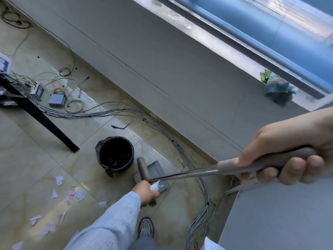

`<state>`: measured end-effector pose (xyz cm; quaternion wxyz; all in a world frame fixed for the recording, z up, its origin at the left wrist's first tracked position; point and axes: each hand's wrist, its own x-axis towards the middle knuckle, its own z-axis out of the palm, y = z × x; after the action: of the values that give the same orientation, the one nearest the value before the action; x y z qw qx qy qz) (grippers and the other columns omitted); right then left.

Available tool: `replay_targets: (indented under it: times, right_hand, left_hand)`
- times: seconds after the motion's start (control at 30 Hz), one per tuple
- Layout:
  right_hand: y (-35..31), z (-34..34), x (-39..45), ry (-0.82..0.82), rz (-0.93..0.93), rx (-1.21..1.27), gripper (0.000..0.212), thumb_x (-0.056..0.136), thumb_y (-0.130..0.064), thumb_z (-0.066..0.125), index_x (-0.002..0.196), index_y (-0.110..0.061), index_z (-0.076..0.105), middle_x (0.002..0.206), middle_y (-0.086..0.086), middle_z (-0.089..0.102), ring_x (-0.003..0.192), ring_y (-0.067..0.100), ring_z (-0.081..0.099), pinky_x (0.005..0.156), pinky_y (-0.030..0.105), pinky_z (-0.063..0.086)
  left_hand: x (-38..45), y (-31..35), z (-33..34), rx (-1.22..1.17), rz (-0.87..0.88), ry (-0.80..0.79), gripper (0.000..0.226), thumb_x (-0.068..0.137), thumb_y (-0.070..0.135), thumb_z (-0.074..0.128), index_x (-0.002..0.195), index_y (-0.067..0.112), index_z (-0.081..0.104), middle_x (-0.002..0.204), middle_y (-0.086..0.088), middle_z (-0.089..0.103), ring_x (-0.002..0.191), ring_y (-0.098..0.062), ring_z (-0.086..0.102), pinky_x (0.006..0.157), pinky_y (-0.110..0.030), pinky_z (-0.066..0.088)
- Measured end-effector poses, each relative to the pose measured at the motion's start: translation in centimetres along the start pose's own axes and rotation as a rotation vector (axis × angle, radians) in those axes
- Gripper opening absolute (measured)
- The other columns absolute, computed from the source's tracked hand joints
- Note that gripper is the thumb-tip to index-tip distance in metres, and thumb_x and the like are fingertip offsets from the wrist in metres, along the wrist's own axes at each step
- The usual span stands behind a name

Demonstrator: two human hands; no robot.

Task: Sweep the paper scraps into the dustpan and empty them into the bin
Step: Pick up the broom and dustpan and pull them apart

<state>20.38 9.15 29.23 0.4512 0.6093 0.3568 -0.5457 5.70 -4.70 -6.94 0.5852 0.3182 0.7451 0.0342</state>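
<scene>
My right hand (292, 152) is closed around the grey grip of a broom (261, 163). Its metal shaft runs down-left to a brown-grey head (143, 168) on the floor. That head lies across a grey dustpan (156, 169) standing right of the black-lined bin (115, 154). My left hand (146, 193), in a light blue sleeve, grips a white-tipped handle at the dustpan's near edge. Several white and pink paper scraps (73, 193) lie scattered on the tiles to the left of that hand, apart from the dustpan.
A bundle of grey cables (180, 150) runs along the wall base and past the dustpan. A black table leg (45, 121) and small electronic boxes (56, 101) stand at the left. My shoe (146, 228) is below the dustpan. A grey cabinet top (279, 217) fills the lower right.
</scene>
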Motion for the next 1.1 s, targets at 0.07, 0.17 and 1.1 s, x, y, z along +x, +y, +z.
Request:
replay_targets:
  times: [0.07,0.17,1.1]
  right_hand:
    - [1.4,-0.3,-0.1,-0.032,0.003,0.072,0.048,0.073,-0.027,0.061,0.117,-0.008,0.057,0.050,0.002,0.039,0.022,0.008,0.034,0.024,0.006,0.026]
    - [2.9,0.3,1.1,-0.064,-0.048,0.195,0.075,0.072,-0.021,0.062,0.144,-0.020,0.043,0.051,0.002,0.041,0.023,0.006,0.036,0.023,0.008,0.028]
    - [4.9,33.8,6.9,0.131,-0.365,0.734,0.022,0.099,-0.010,0.037,0.077,-0.010,0.044,0.062,0.003,0.035,0.022,0.003,0.034,0.025,0.007,0.031]
  left_hand:
    - [-0.5,-1.0,0.2,0.019,-0.010,0.008,0.024,0.075,0.029,0.062,0.062,0.014,0.049,0.052,-0.001,0.049,0.037,-0.016,0.040,0.040,-0.018,0.031]
    - [-1.1,-0.9,0.4,-0.055,0.004,0.046,0.022,0.075,0.027,0.061,0.060,0.013,0.051,0.048,-0.001,0.047,0.035,-0.017,0.037,0.039,-0.017,0.029]
    - [-19.8,-21.8,-4.4,-0.316,0.226,0.015,0.052,0.088,0.049,0.061,0.056,0.012,0.042,0.034,0.004,0.032,0.027,-0.011,0.023,0.038,-0.015,0.018]
